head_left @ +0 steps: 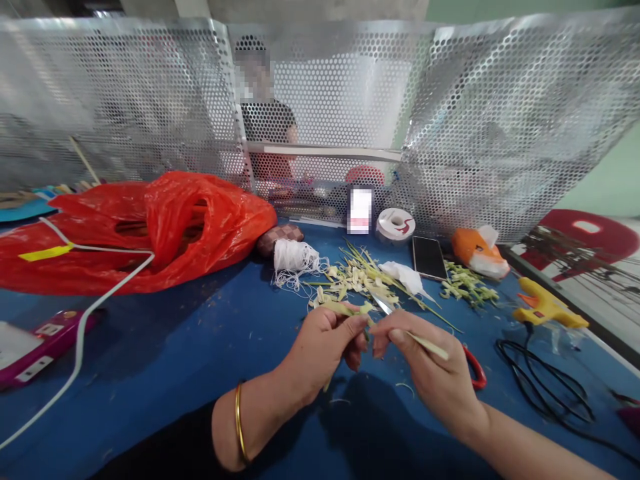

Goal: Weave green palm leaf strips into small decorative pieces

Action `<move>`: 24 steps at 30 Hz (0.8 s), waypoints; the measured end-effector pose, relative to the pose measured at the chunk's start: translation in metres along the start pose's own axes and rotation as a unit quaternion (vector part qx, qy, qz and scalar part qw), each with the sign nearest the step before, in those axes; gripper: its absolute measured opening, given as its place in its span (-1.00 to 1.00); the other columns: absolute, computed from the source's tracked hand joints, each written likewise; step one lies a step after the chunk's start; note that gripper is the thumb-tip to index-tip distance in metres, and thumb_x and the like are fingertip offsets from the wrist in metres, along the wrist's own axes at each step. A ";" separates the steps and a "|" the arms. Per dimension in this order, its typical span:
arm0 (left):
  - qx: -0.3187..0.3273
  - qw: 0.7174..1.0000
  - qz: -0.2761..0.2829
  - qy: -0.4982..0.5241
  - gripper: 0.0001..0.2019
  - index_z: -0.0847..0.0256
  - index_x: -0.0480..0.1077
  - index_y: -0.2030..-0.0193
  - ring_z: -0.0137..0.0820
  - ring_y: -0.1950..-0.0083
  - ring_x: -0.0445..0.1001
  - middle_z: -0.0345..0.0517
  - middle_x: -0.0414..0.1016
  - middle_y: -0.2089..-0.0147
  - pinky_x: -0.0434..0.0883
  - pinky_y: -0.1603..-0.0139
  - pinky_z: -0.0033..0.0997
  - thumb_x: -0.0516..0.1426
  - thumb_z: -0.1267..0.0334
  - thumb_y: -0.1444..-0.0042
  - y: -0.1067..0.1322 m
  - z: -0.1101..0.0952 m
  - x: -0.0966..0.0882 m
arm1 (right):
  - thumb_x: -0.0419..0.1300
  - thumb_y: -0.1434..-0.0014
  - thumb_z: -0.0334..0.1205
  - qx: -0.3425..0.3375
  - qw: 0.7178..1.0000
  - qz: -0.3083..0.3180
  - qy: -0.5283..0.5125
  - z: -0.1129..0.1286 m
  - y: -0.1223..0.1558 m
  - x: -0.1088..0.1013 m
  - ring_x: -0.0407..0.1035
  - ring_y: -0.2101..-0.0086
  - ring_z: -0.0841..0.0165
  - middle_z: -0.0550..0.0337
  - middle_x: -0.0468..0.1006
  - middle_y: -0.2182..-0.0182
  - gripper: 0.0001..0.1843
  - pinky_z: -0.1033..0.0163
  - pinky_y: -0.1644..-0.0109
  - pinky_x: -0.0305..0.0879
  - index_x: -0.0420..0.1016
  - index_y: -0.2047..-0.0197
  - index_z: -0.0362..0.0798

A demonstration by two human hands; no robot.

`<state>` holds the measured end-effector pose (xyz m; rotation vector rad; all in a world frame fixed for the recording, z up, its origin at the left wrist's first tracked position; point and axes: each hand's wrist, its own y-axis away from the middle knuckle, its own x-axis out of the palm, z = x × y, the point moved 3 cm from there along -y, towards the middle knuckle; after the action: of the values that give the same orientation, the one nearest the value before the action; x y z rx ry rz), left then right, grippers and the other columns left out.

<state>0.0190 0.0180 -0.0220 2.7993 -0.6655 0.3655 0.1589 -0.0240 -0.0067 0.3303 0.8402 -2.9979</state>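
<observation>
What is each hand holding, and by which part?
Left hand: a pale green plant strip, pinched by the fingertips, exact spot hidden. Right hand: a pale slender piece, one end jutting free; whether it also holds the metal blade is unclear.

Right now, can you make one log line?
left hand: holds pale plant piece; right hand: holds slim pale piece; blade: by right hand; scraps: on blue table

A pale green, narrow plant-like strip (pixel 340 308) is pinched in the left hand's grip (pixel 320 347), lying roughly crosswise above the blue counter, its end bunched near the fingertips. A slim, pointed silver metal blade (pixel 383 304) pokes out past the right hand's grip (pixel 430 360), tilted up and leftward, just beside the strip. A slender pale yellow-green stick-like piece (pixel 430 345) slants out behind that thumb; whether it joins the blade is hidden.
</observation>
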 end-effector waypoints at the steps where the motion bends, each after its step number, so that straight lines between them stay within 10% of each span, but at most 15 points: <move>1: 0.004 1.000 -0.001 0.004 -0.68 0.26 0.38 0.46 -0.60 0.65 0.25 -0.30 0.34 0.61 0.26 0.60 -0.56 0.26 0.02 -0.01 0.000 0.001 0.000 | 0.06 -0.32 -0.34 -0.032 0.999 0.015 0.041 0.004 0.000 0.000 0.44 0.44 0.38 0.19 0.55 0.47 -0.75 0.30 0.33 0.38 0.54 0.32 0.00; 10: -0.006 1.000 -0.007 0.011 -0.74 0.29 0.46 0.33 -0.57 0.63 0.30 -0.28 0.35 0.59 0.27 0.62 -0.58 0.25 0.09 -0.05 -0.003 0.005 -0.005 | 0.10 -0.28 -0.39 -0.242 0.919 0.137 0.278 0.010 0.002 0.002 0.47 0.39 0.30 0.12 0.62 0.37 -0.80 0.14 0.21 0.36 0.50 0.11 -0.02; 13: -0.009 1.000 0.000 0.022 -0.75 0.29 0.47 0.25 -0.57 0.60 0.37 -0.24 0.43 0.50 0.25 0.64 -0.61 0.26 0.12 -0.05 -0.007 0.001 -0.009 | 0.03 -0.35 -0.03 -0.140 0.963 0.134 0.187 0.004 -0.001 -0.003 0.42 0.42 0.29 0.12 0.58 0.41 -0.68 0.14 0.26 0.31 0.51 0.06 -0.01; 16: -0.029 0.999 0.018 0.037 -0.73 0.29 0.49 0.17 -0.56 0.58 0.44 -0.14 0.52 0.37 0.22 0.67 -0.62 0.22 0.12 -0.11 -0.010 -0.001 -0.012 | -0.21 -0.27 0.35 0.054 0.998 -0.006 0.006 -0.009 -0.008 -0.016 0.29 0.52 0.31 0.19 0.41 0.58 -0.28 0.21 0.41 0.22 0.55 0.16 -0.03; 20: -0.055 0.997 0.027 0.040 -0.75 0.32 0.52 0.17 -0.60 0.60 0.42 -0.07 0.55 0.32 0.13 0.70 -0.65 0.20 0.16 -0.13 -0.009 0.000 -0.011 | -0.07 -0.15 0.44 0.309 0.931 -0.076 -0.178 -0.029 -0.013 -0.017 0.19 0.56 0.39 0.26 0.25 0.61 -0.25 0.26 0.45 0.17 0.55 0.38 -0.09; 24: -0.067 0.996 0.051 0.041 -0.78 0.29 0.54 0.21 -0.66 0.60 0.35 -0.12 0.54 0.31 0.10 0.69 -0.67 0.28 0.22 -0.03 -0.007 0.006 -0.009 | 0.32 -0.05 0.13 0.327 0.924 0.004 -0.200 -0.033 -0.014 -0.006 0.24 0.48 0.42 0.25 0.36 0.56 -0.59 0.28 0.34 0.20 0.53 0.45 -0.09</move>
<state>0.0157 0.0259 -0.0314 2.6160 -0.7860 0.4343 0.1705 0.0044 -0.0256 -0.2829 -0.2059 -3.0655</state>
